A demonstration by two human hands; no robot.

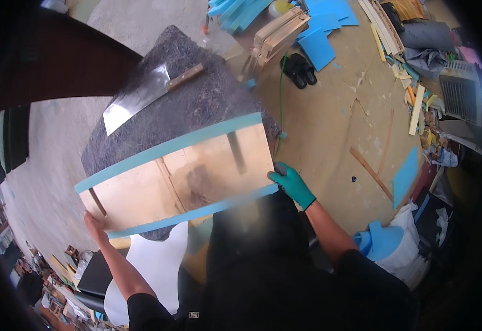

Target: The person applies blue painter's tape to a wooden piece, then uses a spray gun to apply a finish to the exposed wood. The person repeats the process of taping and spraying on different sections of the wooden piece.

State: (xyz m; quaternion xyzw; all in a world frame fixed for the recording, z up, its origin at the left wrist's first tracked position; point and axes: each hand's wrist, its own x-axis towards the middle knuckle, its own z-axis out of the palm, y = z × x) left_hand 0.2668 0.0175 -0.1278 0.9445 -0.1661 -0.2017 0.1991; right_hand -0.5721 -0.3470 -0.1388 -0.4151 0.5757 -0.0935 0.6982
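Across my front is a long wooden panel (141,190) with pale blue foam strips (169,148) along its two long edges. Dark slats and a thin wooden strip cross its face. My left hand (95,227), bare, grips its left end with the fingers partly hidden. At the right end my right hand (291,185), in a green glove, is closed on the edge. Beneath the panel lies a worktop covered in dark grey fuzzy material (208,83). On that cover, beyond the panel, rests a broad shiny metal blade (136,99) with a wooden handle (186,76).
A large dark brown panel (64,60) juts in at upper left. Wooden frames (276,38) and blue foam sheets (321,44) stand beyond, near black slippers (300,70). A green hose (281,105) crosses the floor. Wood scraps (416,110) lie at right, a white sheet (147,265) near my left arm.
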